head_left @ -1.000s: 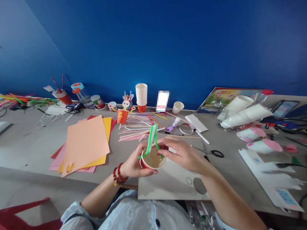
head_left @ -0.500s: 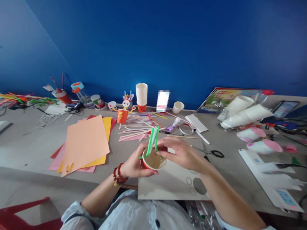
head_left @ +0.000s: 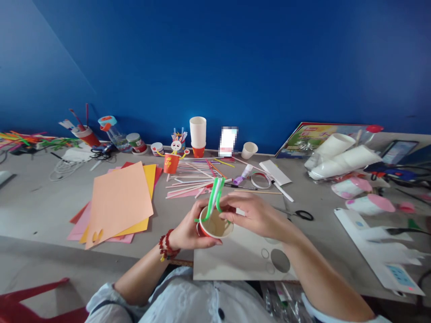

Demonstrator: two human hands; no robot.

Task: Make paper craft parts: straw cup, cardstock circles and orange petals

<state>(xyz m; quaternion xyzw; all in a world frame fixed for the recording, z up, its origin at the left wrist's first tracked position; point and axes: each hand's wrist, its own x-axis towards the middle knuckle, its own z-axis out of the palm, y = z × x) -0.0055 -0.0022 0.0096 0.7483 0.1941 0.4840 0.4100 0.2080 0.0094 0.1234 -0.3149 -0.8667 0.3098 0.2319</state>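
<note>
My left hand (head_left: 191, 231) is wrapped round a red paper cup (head_left: 215, 233), whose open white mouth tilts up towards me. Bent green straws (head_left: 212, 197) rise from the cup, one end poking out through its left side, with a whitish straw between them. The fingers of my right hand (head_left: 251, 213) are closed at the cup's far right rim, round the lower part of the right green straw; the fingertips are partly hidden. Beneath the cup lies a grey-white board (head_left: 229, 262) with circles on it.
Coloured paper sheets (head_left: 121, 202) are stacked to the left. Behind my hands lie loose straws (head_left: 191, 172), a rabbit-decorated cup (head_left: 171, 163) and a stack of paper cups (head_left: 198, 134). On the right are scissors (head_left: 303, 215) and a white power strip (head_left: 380, 255).
</note>
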